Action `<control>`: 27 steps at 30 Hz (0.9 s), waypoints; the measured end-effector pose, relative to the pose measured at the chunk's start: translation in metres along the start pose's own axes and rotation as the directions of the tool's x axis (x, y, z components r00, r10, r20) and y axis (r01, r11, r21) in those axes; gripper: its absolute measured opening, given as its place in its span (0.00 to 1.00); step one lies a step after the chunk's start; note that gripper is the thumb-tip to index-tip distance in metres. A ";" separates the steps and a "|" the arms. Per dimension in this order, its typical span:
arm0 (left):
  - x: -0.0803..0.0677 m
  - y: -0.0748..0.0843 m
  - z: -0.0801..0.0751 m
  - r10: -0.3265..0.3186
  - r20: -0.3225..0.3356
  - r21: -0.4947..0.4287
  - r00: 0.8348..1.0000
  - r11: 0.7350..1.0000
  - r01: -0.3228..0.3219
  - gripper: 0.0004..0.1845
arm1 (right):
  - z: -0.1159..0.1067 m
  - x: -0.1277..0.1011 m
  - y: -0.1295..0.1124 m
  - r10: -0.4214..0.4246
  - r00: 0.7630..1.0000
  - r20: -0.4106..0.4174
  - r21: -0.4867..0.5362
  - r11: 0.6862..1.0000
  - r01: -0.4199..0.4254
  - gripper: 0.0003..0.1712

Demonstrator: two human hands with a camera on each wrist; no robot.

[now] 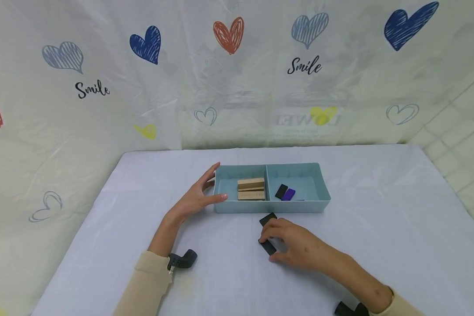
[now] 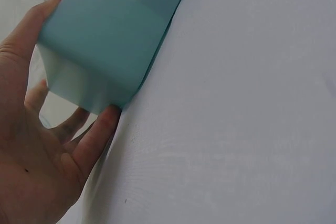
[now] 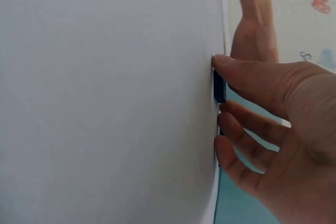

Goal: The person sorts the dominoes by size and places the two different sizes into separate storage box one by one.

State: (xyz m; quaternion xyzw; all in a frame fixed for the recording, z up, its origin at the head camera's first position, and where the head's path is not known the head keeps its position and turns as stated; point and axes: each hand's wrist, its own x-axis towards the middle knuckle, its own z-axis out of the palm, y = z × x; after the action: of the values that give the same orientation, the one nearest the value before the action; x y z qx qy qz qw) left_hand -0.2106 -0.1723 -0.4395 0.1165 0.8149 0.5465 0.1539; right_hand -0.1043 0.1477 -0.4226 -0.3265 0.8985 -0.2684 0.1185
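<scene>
A light blue two-compartment box (image 1: 272, 207) sits on the table. My left hand (image 1: 195, 198) holds its left end, thumb over the front rim and the other fingers spread along the end wall (image 2: 73, 80). In front of the box, my right hand (image 1: 298, 243) pinches a small flat black block (image 1: 267, 247) between thumb and fingertips, low at the cloth. The right wrist view shows this block (image 3: 219, 86) edge-on below the thumb. Another black block (image 1: 267, 218) lies just beyond the right fingers, partly covered by them.
Several wooden blocks (image 1: 251, 195) lie stacked in the box's left compartment. In the right one are a black piece (image 1: 281, 191) and a purple piece (image 1: 288, 194). A white cloth covers the table (image 1: 383, 210); a heart-printed curtain (image 1: 260, 79) hangs behind it.
</scene>
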 end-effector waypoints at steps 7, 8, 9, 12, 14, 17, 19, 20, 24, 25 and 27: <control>0.000 0.000 0.000 0.000 -0.003 -0.002 1.000 1.000 0.000 0.51 | 0.001 0.000 0.000 -0.015 1.000 -0.004 -0.010 1.000 0.015 0.20; 0.000 0.000 0.000 -0.001 -0.004 -0.003 1.000 1.000 0.001 0.51 | 0.001 0.000 0.000 -0.017 1.000 -0.005 -0.010 1.000 0.017 0.20; 0.001 0.000 0.000 0.000 -0.003 -0.003 1.000 1.000 0.000 0.51 | 0.001 0.000 -0.001 -0.018 1.000 -0.007 -0.010 1.000 0.018 0.20; 0.001 0.000 0.000 -0.001 -0.003 -0.005 1.000 1.000 0.001 0.51 | 0.000 0.000 -0.001 -0.026 1.000 -0.012 0.004 1.000 0.026 0.20; 0.002 -0.001 0.000 -0.003 -0.002 -0.004 1.000 1.000 0.003 0.51 | 0.000 0.000 -0.001 -0.033 0.999 -0.016 0.020 0.999 0.033 0.20; 0.002 -0.001 0.000 -0.004 -0.001 -0.002 1.000 1.000 0.004 0.52 | -0.002 0.000 -0.001 -0.049 0.998 -0.027 0.042 0.998 0.050 0.20; 0.003 -0.002 0.000 -0.005 -0.002 0.001 1.000 1.000 0.005 0.53 | -0.003 0.000 -0.001 -0.058 0.998 -0.037 0.054 0.997 0.060 0.19; 0.003 -0.002 0.000 -0.006 -0.002 0.002 1.000 1.000 0.006 0.53 | -0.004 0.001 -0.001 -0.061 0.997 -0.042 0.058 0.996 0.063 0.19; 0.003 -0.003 0.000 -0.005 -0.004 0.003 1.000 1.000 0.005 0.54 | -0.006 0.001 0.000 -0.074 0.994 -0.075 0.076 0.994 0.080 0.18; 0.003 -0.003 0.000 -0.004 -0.004 0.003 1.000 1.000 0.004 0.54 | -0.007 0.001 0.000 -0.077 0.993 -0.084 0.082 0.993 0.084 0.18; 0.003 -0.003 0.000 -0.003 -0.005 0.004 1.000 1.000 0.003 0.53 | -0.008 0.002 0.000 -0.093 0.990 -0.104 0.087 0.991 0.102 0.18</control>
State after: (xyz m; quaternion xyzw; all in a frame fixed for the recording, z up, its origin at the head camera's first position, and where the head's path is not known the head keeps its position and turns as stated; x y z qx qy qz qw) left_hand -0.2132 -0.1724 -0.4425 0.1141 0.8165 0.5451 0.1524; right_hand -0.1089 0.1503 -0.4161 -0.3505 0.8728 -0.3312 0.0751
